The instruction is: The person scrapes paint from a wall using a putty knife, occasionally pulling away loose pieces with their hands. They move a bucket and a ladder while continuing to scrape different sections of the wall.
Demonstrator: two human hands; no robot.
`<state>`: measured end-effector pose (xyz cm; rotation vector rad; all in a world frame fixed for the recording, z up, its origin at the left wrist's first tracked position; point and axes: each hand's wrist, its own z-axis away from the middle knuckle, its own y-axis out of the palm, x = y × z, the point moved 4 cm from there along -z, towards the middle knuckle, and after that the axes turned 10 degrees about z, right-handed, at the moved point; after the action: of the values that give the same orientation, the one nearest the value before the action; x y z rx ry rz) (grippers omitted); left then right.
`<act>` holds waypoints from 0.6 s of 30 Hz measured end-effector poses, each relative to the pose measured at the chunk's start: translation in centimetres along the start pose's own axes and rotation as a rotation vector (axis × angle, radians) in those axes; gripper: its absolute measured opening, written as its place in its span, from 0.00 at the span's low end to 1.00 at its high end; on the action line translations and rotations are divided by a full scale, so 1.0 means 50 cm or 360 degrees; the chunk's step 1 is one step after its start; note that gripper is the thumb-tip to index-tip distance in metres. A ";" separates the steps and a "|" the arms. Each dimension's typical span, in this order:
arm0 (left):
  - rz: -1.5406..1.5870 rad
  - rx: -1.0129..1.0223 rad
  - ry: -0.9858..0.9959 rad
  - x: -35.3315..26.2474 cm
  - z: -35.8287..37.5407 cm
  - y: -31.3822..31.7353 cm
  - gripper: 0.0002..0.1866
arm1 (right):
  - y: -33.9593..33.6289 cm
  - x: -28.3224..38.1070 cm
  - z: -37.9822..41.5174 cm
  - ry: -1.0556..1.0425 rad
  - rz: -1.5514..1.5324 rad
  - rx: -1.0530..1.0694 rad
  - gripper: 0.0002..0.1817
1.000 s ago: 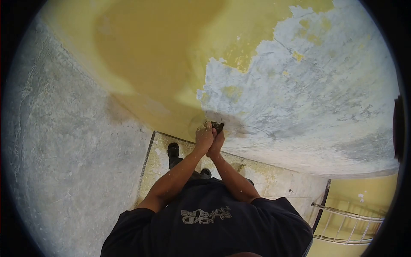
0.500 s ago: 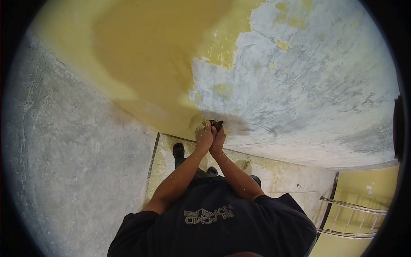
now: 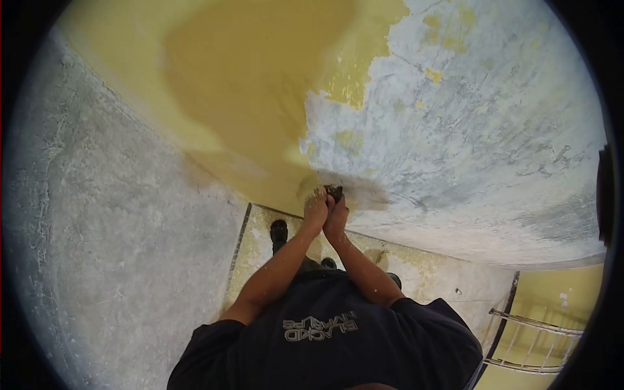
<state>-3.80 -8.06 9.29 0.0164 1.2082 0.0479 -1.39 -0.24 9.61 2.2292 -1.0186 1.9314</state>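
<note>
Left hand point(image 3: 316, 209), right hand point(image 3: 336, 213) clenched round dark tool point(image 3: 334, 191), probably scraper, protruding above fingers.

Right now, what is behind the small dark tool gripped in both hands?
The wall: the dark tool presses where yellow paint meets scraped grey plaster. The left hand and right hand cover its handle, and the contact spot is hidden.

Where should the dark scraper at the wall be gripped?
By its near end, from below, away from the wall. The left hand and right hand are clasped around that end; only the dark scraper tip shows, pressed to the wall where yellow paint meets bare plaster.
</note>
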 end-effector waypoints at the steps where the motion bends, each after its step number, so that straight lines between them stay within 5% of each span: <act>1: -0.0068 -0.0050 0.0035 0.004 0.004 0.002 0.19 | 0.000 -0.012 0.006 0.0046 0.0041 0.0029 0.11; 2: -0.0066 -0.0048 0.0035 0.009 0.001 0.005 0.19 | 0.003 -0.022 0.005 0.0023 0.0126 0.0002 0.12; 4: 0.0854 -0.0158 -0.0118 0.025 0.002 0.011 0.19 | 0.001 0.001 0.006 -0.0023 0.0193 -0.0015 0.12; 10: 0.0374 -0.0065 0.0044 0.035 -0.010 0.008 0.19 | -0.012 -0.006 0.002 0.0058 0.0239 0.0047 0.13; 14: 0.0752 0.0011 -0.0185 0.028 -0.025 0.022 0.19 | 0.000 0.011 -0.019 0.0027 0.0237 0.0011 0.13; 18: 0.0414 -0.0116 0.0076 0.010 -0.016 0.000 0.19 | -0.004 0.025 -0.008 -0.0014 0.0271 0.0021 0.14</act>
<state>-4.36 -8.06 8.52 0.1094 1.2453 0.3216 -1.63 -0.50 10.87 2.2263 -1.2380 1.9989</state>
